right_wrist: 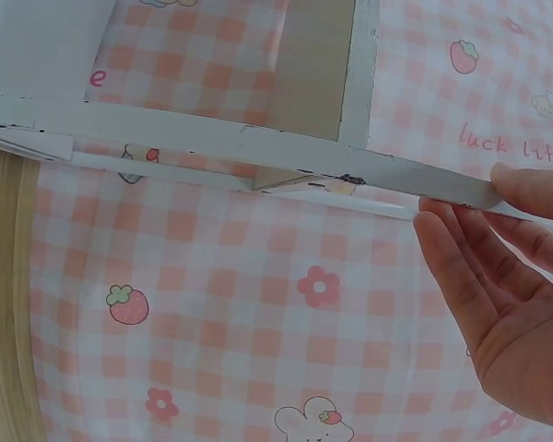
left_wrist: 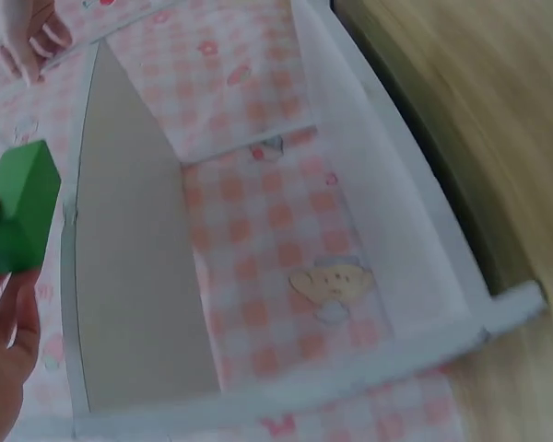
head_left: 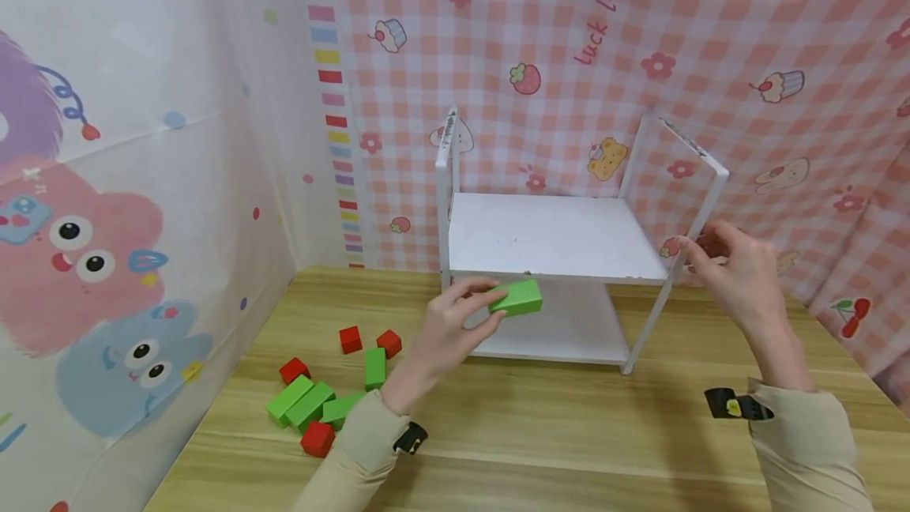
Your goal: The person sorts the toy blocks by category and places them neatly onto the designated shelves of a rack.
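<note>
A green rectangular block is pinched between the fingers and thumb of my left hand, in front of the white two-tier shelf. In the left wrist view the same green block hangs beside the upper board's edge, apart from it. My right hand is at the shelf's right front post. The right wrist view shows the thumb and fingers of that right hand pinching the white post from both sides.
Left of the shelf, several green blocks and several red cubes lie loosely on the wooden table. A pink checked cloth hangs behind the shelf, and a white cartoon-printed sheet stands on the left.
</note>
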Available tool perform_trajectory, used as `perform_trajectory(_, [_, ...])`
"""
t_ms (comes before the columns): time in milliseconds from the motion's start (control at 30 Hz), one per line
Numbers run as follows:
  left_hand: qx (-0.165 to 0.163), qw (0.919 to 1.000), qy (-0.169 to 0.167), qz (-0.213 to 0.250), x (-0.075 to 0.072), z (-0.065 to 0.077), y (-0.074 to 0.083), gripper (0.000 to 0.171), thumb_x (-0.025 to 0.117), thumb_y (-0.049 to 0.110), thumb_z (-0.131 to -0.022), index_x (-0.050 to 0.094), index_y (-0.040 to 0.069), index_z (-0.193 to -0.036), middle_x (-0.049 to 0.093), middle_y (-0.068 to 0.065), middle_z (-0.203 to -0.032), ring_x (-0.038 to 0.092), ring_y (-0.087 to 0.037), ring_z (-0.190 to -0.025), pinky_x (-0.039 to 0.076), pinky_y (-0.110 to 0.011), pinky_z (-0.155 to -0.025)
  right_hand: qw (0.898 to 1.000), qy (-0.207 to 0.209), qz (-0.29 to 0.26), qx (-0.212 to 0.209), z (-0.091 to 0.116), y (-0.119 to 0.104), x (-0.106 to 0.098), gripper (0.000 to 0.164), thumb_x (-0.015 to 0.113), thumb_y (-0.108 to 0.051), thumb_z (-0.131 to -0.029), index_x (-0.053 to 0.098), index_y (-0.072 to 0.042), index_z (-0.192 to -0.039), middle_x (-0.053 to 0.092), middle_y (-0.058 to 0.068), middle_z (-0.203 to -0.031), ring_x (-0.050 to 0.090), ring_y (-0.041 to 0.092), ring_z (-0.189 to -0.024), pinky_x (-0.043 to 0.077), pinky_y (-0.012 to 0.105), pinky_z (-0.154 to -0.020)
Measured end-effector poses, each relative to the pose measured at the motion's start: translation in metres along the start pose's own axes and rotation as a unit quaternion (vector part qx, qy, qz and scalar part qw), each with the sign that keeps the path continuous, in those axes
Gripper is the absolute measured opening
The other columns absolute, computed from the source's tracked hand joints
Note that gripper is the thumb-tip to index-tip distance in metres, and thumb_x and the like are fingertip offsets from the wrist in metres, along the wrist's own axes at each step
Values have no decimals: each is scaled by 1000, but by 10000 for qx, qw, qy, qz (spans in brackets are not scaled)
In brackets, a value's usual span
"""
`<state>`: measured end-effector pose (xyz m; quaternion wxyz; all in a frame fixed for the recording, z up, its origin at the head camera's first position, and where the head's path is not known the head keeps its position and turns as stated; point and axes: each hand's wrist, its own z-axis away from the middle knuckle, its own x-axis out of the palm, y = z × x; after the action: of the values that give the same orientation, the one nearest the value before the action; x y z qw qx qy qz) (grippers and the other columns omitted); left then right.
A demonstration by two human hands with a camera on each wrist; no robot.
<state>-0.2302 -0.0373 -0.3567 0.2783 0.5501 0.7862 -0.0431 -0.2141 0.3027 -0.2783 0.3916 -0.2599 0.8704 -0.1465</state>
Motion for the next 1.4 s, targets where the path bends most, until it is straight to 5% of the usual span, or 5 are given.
perform_trajectory(233, [149, 9963, 267, -809, 38, -34, 13, 21, 72, 7, -82, 72, 2, -103, 67, -11, -109, 65, -16, -89, 53, -13, -77, 10000, -31, -61, 2, 1, 0, 1, 20, 63, -14, -91, 62, 6, -93, 66, 30, -83, 41, -27, -59, 40, 4, -47])
perform_trajectory(500, [252, 9883, 163, -1497, 71, -60, 21, 22, 71, 13, -84, 71, 6, -105, 68, -9, -111, 65, -16, -95, 52, -15, -84, 9999, 6, -77, -76, 0, 1, 1, 19, 63, -13, -91, 62, 6, -91, 66, 30, -81, 41, -26, -58, 40, 5, -46])
perform_trajectory(867, [105, 9546, -116, -2975, 104, -89, 39, 22, 64, 35, -90, 72, 18, -101, 71, 1, -104, 66, -9, -84, 54, -16, -76, 10000, -52, -74, -19, 1, 0, 2, 21, 62, -13, -92, 62, 7, -93, 66, 31, -83, 42, -27, -57, 40, 5, -45])
perform_trajectory(1200, [-357, 9515, -671, -2981, 125, -103, 53, 31, 57, 42, -91, 72, 18, -104, 67, 0, -101, 62, -7, -81, 51, -9, -71, 10000, -15, 21, -21, 1, 1, 2, 21, 62, -13, -91, 63, 7, -94, 66, 30, -82, 40, -28, -57, 39, 5, -45])
perform_trajectory(1400, [-358, 9607, -1064, -2538, 128, -104, 55, 27, 62, 16, -91, 67, 15, -118, 64, -2, -113, 64, -9, -87, 52, -10, -72, 9999, 44, -35, -113, 1, 1, 3, 18, 63, -11, -90, 63, 7, -90, 66, 30, -80, 40, -28, -57, 39, 4, -45])
